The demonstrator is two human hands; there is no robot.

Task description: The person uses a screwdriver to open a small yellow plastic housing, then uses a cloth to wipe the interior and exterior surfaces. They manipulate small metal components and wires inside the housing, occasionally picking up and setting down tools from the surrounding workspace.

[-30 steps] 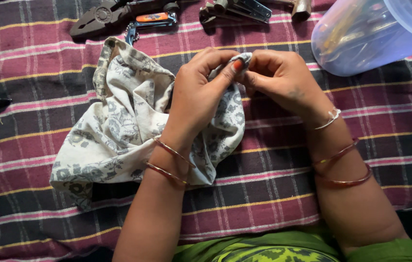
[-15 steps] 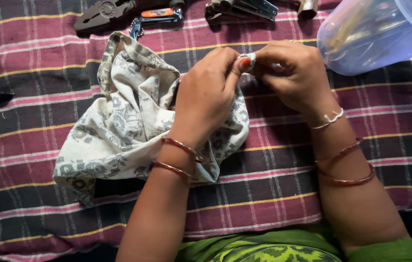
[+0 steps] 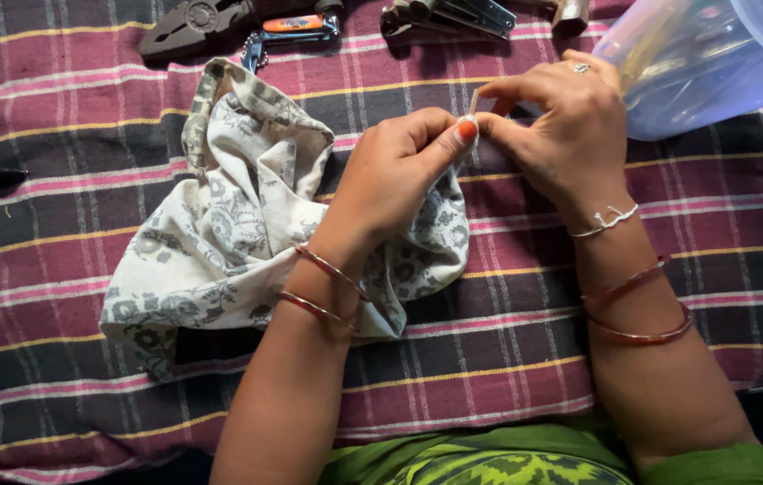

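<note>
You had the printed cloth [image 3: 220, 233] slumped on the striped blanket [image 3: 58, 395] left of centre, soft, light and floppy by its look, your left hand [image 3: 395, 175] and right hand [image 3: 561, 135] each pinching its far-right corner, probably the surest hold.

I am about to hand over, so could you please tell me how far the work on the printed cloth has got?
Done: the printed cloth lies bunched on the striped blanket, tools set aside at the top. In hand: the left hand and right hand pinch one edge of the cloth together between their fingertips; whether a needle or thread is there is too small to tell. Left: no finished seam or fold shows, so most of the cloth looks unworked.
</note>
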